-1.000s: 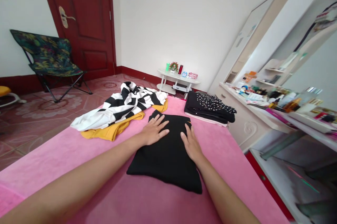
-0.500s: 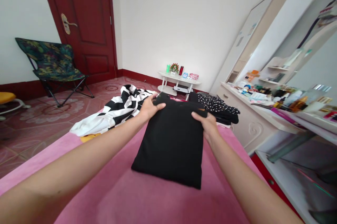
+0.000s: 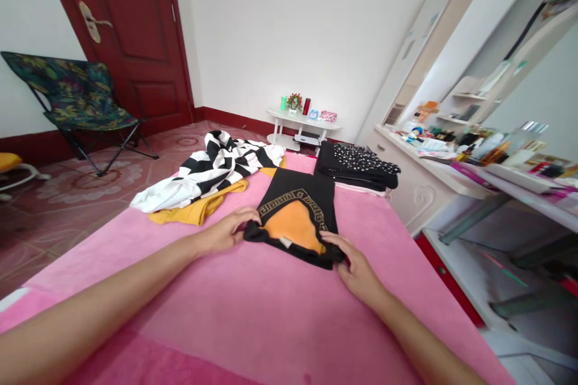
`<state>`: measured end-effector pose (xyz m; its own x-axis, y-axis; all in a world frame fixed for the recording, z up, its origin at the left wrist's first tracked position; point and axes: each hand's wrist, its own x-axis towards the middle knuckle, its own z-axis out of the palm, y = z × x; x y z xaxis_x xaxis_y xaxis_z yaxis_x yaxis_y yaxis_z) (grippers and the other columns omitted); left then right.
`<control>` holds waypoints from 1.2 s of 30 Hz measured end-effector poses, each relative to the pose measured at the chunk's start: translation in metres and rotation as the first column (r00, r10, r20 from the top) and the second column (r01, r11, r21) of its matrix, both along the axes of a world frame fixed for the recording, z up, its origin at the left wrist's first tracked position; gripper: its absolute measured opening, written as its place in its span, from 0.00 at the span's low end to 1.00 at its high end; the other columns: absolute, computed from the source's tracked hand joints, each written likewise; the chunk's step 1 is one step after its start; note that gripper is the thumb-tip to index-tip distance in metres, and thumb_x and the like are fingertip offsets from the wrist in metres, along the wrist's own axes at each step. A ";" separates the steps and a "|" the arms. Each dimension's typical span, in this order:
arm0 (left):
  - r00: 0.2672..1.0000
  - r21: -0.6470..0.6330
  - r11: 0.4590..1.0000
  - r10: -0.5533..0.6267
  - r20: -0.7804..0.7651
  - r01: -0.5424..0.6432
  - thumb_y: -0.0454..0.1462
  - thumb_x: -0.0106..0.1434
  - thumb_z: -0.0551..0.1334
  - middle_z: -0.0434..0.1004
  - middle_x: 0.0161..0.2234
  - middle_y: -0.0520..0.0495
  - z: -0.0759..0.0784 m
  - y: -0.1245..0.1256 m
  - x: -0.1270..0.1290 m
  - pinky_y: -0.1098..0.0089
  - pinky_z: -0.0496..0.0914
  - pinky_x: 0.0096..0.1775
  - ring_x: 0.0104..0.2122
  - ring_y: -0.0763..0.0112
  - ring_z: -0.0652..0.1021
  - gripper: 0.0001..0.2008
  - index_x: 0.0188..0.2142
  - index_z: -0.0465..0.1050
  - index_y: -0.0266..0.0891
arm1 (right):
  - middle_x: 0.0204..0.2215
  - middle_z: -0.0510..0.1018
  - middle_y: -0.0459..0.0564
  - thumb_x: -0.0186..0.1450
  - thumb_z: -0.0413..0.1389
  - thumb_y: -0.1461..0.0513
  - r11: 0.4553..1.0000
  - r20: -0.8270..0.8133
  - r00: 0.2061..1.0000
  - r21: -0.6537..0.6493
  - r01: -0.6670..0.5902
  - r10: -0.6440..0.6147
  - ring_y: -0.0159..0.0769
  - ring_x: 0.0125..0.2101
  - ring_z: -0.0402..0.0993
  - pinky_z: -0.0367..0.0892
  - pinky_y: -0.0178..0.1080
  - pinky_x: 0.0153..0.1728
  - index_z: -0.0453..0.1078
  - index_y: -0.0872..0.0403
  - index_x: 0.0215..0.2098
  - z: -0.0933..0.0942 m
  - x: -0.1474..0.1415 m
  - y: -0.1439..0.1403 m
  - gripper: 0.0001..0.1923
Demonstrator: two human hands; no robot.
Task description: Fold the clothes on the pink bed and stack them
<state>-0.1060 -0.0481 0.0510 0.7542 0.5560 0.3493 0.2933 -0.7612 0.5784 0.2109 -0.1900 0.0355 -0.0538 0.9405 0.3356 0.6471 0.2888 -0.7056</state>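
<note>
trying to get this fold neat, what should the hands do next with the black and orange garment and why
Probably press it flat. The left hand and right hand pinch the near corners of the folded black and orange garment, which already lies on the pink bed.

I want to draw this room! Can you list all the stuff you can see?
black garment: 1, black with orange panel and gold trim, on the bed, held at its near corners
striped garment: 1, black and white, bed's far left
yellow garment: 1, under the striped one
folded pile: 1, black, studded, bed's far right
bed: 1, pink
chair: 1, floral, by the door
door: 1, red
small table: 1, white
left hand: 1
right hand: 1
</note>
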 end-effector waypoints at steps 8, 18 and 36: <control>0.995 0.096 0.992 0.082 -0.053 -0.077 0.30 0.58 0.52 0.77 0.42 0.50 0.054 0.017 0.037 0.67 0.67 0.48 0.43 0.68 0.75 0.17 0.42 0.75 0.41 | 0.42 0.79 0.51 0.58 0.51 0.60 0.972 -0.150 0.968 0.088 0.216 -0.202 0.42 0.46 0.73 0.64 0.48 0.52 0.75 0.53 0.41 0.067 -0.005 0.043 0.15; 0.910 0.257 0.940 0.297 -0.288 -0.225 0.52 0.67 0.46 0.38 0.67 0.51 -0.032 0.006 0.120 0.47 0.46 0.60 0.64 0.50 0.45 0.28 0.64 0.48 0.52 | 0.67 0.43 0.47 0.66 0.42 0.48 0.948 0.291 0.932 -0.163 0.272 -0.217 0.44 0.65 0.35 0.40 0.60 0.60 0.48 0.45 0.65 -0.019 -0.024 0.099 0.30; 0.938 0.192 0.946 0.295 -0.180 -0.261 0.48 0.67 0.50 0.47 0.65 0.45 -0.014 -0.003 0.117 0.48 0.48 0.60 0.64 0.53 0.49 0.24 0.61 0.58 0.47 | 0.25 0.78 0.52 0.59 0.54 0.58 0.783 -0.268 0.771 -0.448 0.432 -0.578 0.33 0.22 0.74 0.66 0.32 0.20 0.69 0.56 0.30 -0.008 0.050 0.086 0.09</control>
